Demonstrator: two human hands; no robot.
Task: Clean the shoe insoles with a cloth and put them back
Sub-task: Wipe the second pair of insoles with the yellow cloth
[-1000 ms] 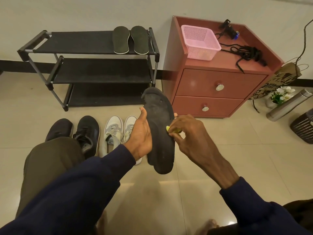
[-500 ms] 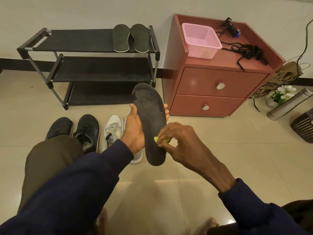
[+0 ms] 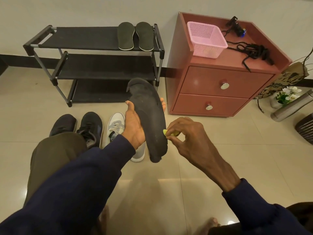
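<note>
**Inspector:** State the position of the left hand [image 3: 135, 128].

**Operator:** It was raised over the floor [image 3: 211, 150] and gripped the black insole [image 3: 149, 119] at mid-length. The thumb lay on the near-left edge; fingertips showed past the far-right edge.

**Inspector:** Orientation of the insole?

**Operator:** It was held roughly on end and tilted. One tip pointed toward the shoe rack [image 3: 81, 38], the other down toward the floor. It touched nothing but the hands and the cloth.

**Inspector:** The right hand [image 3: 186, 141]?

**Operator:** Its fingers pinched a small yellow cloth [image 3: 171, 133]. The cloth met the right edge of the insole, near the lower end.

**Inspector:** Remaining insoles?

**Operator:** Two insoles [image 3: 135, 36] lay side by side on the rack's top shelf, at its right end.

**Inspector:** Footwear?

**Operator:** The black shoes [image 3: 89, 126] and the grey-white shoes [image 3: 115, 126] stood on the floor before the rack, partly hidden by the left arm and a knee.

**Inspector:** Adjacent items?

**Operator:** A red cabinet [image 3: 203, 82] stood just right of the rack, with a pink basket [image 3: 206, 41] on top.
</note>
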